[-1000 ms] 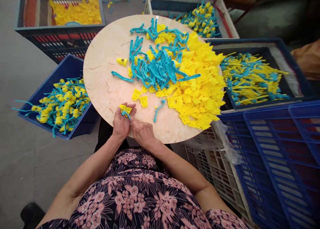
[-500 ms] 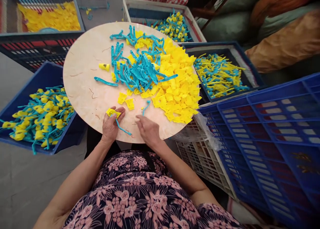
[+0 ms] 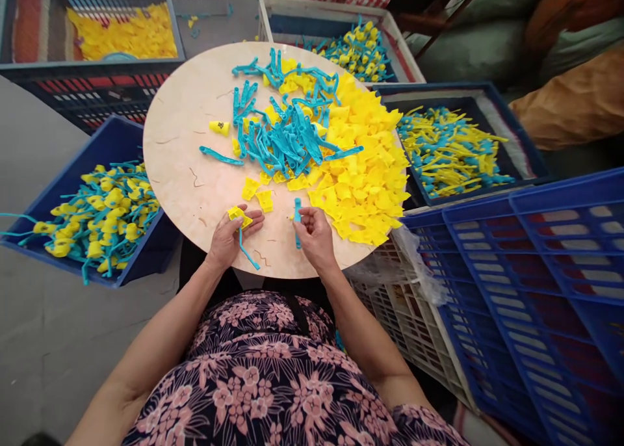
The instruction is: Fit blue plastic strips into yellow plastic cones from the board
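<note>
Near the front edge of the round table, my left hand grips a yellow plastic piece under its thumb, its other fingers stretched beneath. A thin blue strip hangs from that piece across the palm. To the right, my right hand pinches another blue strip, held roughly upright between thumb and fingers. Two loose yellow pieces lie just beyond my left hand. Farther back is a heap of blue strips, beside a large pile of yellow pieces.
A blue crate of yellow-and-blue assembled parts stands at left. Behind it is a crate with yellow pieces. More parts fill a white-rimmed crate and a dark crate. Tall blue crates stand close on the right.
My right hand has turned and now holds its blue strip more upright, a little farther from my left hand. My left hand keeps the yellow piece. The whole view has shifted slightly.
</note>
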Demonstrator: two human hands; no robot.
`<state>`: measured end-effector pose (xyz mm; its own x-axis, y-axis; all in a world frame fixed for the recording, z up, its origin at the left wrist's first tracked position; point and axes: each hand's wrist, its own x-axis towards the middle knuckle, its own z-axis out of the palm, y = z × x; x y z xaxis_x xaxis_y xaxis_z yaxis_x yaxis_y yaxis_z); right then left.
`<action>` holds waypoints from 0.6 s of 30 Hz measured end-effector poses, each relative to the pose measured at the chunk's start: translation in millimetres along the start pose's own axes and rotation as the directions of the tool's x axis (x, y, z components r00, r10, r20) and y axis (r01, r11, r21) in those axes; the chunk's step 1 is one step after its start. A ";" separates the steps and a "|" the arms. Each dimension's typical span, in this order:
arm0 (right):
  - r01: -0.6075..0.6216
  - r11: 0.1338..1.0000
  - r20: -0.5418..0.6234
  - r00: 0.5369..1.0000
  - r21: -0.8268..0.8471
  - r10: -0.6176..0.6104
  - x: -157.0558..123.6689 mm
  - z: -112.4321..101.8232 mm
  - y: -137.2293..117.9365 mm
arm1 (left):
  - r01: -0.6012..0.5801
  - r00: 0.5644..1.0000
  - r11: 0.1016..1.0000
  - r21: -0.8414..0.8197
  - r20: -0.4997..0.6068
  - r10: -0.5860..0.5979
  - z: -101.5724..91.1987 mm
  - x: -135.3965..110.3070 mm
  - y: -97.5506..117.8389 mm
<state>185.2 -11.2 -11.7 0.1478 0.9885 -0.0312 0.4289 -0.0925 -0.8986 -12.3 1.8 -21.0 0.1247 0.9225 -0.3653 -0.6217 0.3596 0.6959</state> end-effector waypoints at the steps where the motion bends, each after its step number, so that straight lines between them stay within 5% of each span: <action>1: -0.005 0.994 0.054 0.999 0.110 -0.001 -4.0 2.5 -4.6 | 0.000 1.000 1.000 0.003 0.001 0.000 -0.1 0.4 -0.8; 4: -0.031 0.969 0.292 0.955 0.244 -0.043 -14.4 20.4 -19.2 | -0.022 1.000 1.000 0.004 -0.010 0.022 -0.1 0.8 -4.1; 7: -0.026 0.984 0.423 0.905 0.179 -0.053 -19.0 42.6 -24.6 | -0.031 0.999 0.999 0.014 -0.020 0.031 -0.3 0.0 -6.6; 10: 0.079 0.997 0.417 0.906 -0.007 -0.069 -17.8 51.0 -21.7 | -0.006 1.000 0.999 0.039 -0.005 0.006 -1.0 -0.6 -6.2; 14: 0.231 0.909 0.296 0.947 -0.346 -0.128 -12.2 35.5 -18.7 | 0.004 1.000 0.999 0.052 0.017 -0.005 -1.2 0.4 -3.6; 18: 0.236 0.901 0.247 0.957 -0.365 -0.151 -10.5 20.8 -23.7 | 0.026 1.000 0.999 0.039 0.010 -0.027 -0.6 1.9 -2.6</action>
<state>155.0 -16.9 0.8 -0.1428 0.9897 -0.0025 0.7463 0.1060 -0.6571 -10.9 2.6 -23.9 0.1489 0.9140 -0.3774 -0.5873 0.3888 0.7099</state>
